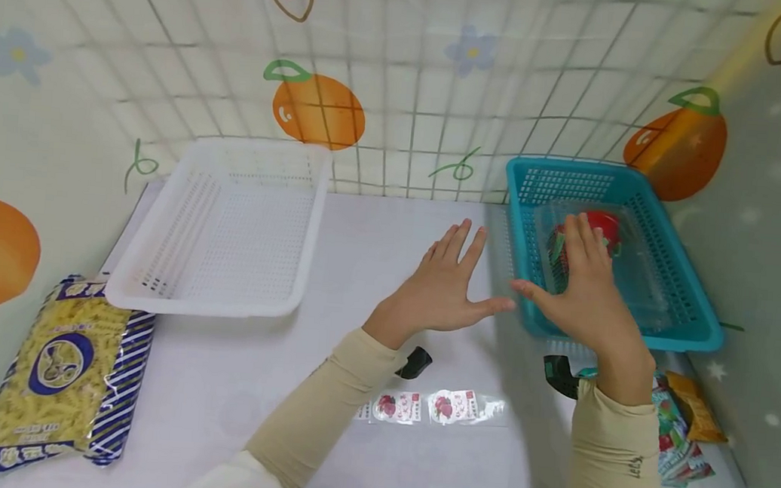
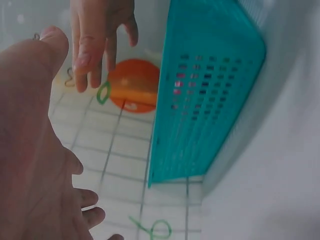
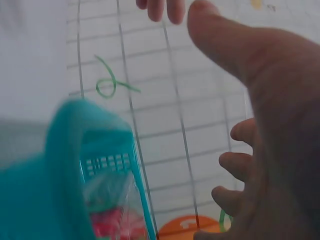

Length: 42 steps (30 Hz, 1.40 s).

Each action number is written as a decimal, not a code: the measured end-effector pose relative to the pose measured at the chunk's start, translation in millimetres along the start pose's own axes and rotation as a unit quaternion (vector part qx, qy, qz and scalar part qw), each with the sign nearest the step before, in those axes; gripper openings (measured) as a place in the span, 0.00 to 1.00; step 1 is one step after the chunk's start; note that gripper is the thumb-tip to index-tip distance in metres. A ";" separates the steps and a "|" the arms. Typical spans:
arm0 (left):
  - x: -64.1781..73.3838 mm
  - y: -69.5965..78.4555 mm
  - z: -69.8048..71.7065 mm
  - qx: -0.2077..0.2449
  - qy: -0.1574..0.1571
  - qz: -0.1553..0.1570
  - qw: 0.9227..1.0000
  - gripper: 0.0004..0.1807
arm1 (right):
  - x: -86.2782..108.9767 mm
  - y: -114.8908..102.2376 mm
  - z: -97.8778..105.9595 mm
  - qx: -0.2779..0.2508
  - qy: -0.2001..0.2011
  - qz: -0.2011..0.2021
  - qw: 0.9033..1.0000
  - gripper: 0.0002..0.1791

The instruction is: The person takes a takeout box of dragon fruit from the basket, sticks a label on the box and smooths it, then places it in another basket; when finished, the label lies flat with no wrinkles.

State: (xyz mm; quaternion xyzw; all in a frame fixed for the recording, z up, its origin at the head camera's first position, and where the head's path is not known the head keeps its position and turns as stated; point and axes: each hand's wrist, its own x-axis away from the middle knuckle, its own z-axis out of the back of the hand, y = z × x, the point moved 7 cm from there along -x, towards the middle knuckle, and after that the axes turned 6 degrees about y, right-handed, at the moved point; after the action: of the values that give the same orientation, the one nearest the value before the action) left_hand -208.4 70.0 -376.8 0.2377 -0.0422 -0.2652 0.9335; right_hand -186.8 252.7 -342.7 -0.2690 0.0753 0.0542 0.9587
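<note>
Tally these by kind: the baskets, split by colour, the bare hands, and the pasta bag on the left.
White basket: 1
Teal basket: 1
Hands: 2 (left hand, right hand)
Pasta bag: 1
Total: 5

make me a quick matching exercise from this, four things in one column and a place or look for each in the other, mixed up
1. pasta bag
2. white basket
3. teal basket
4. left hand

A. holds a clear container
B. extends from a beige sleeve
C. has blue-and-white stripes
D. back left of the table

Pairs: 1-C, 2-D, 3-A, 4-B
</note>
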 end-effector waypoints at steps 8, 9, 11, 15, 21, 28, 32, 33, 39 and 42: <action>-14.3 29.6 -14.1 0.034 -0.028 -0.032 0.999 0.63 | 5.4 32.0 17.0 -0.009 -0.008 -0.038 0.999 0.69; -15.9 32.8 -16.4 0.039 -0.031 -0.031 0.998 0.64 | 6.1 36.1 18.6 -0.009 -0.009 -0.043 0.999 0.69; -19.0 39.7 -20.6 0.052 -0.036 -0.027 0.998 0.66 | 7.7 44.3 22.7 -0.007 -0.009 -0.053 0.999 0.70; -25.2 53.7 -27.1 0.071 -0.045 -0.022 0.996 0.69 | 10.4 60.7 32.6 -0.006 -0.010 -0.068 0.998 0.71; -35.7 71.8 -32.2 0.062 -0.054 -0.022 0.996 0.69 | 11.0 81.8 44.6 -0.009 -0.022 -0.070 0.997 0.71; -50.7 87.2 -41.8 0.032 -0.060 -0.022 0.997 0.70 | 7.1 104.7 50.4 -0.007 -0.042 -0.068 0.997 0.71; -61.3 94.6 -48.9 -0.007 -0.060 -0.024 0.998 0.71 | 4.2 116.0 52.6 -0.012 -0.055 -0.076 0.996 0.71; -64.0 95.8 -50.7 -0.019 -0.059 -0.023 0.998 0.71 | 3.4 118.4 52.9 -0.013 -0.060 -0.080 0.995 0.71; -78.1 103.2 -62.7 -0.054 -0.068 -0.011 0.996 0.74 | 0.3 129.7 52.0 -0.003 -0.100 -0.110 0.989 0.73; -82.2 106.7 -68.0 -0.065 -0.075 -0.002 0.995 0.74 | -1.4 135.0 49.8 0.004 -0.122 -0.115 0.986 0.74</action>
State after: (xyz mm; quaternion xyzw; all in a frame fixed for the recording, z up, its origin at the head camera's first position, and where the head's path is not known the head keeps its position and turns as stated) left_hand -214.2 220.6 -383.3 0.1559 -0.0944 -0.2868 0.9405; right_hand -202.0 393.4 -369.0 -0.2634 -0.0734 -0.0244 0.9616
